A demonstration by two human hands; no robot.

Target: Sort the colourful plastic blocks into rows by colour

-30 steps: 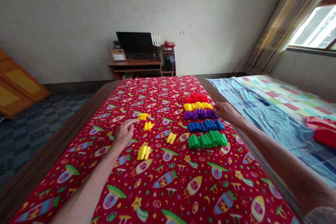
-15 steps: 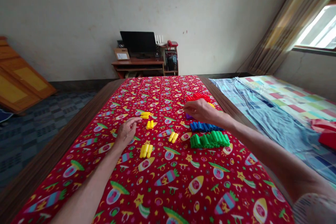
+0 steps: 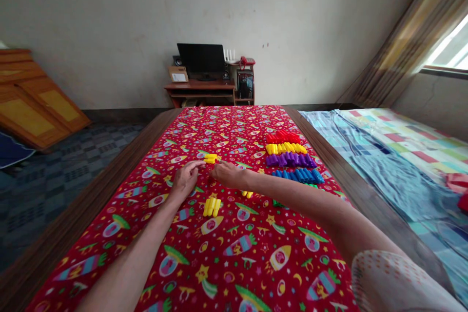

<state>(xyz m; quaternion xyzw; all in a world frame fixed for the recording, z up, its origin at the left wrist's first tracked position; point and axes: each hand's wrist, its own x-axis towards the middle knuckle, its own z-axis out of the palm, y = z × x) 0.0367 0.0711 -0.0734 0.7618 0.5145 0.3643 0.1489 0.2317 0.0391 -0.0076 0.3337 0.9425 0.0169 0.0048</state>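
Small tube-shaped plastic pieces lie in groups on the red patterned cloth. My left hand rests on the cloth with its fingers loosely stretched, their tips beside a yellow piece. My right hand reaches down just right of it, fingers drawn together. What they hold, if anything, is hidden behind the hand. Nearer to me lies another yellow group, apart from both hands. Under my right forearm some yellow pieces peek out.
On the right, rows of red, yellow, purple and blue pieces lie side by side; my forearm mostly covers the green ones. A desk with a monitor stands beyond. A bed is to the right.
My right hand has moved left from above the rows to beside my left hand. It now covers the spot where a small yellow group lay. The view has shifted slightly left.
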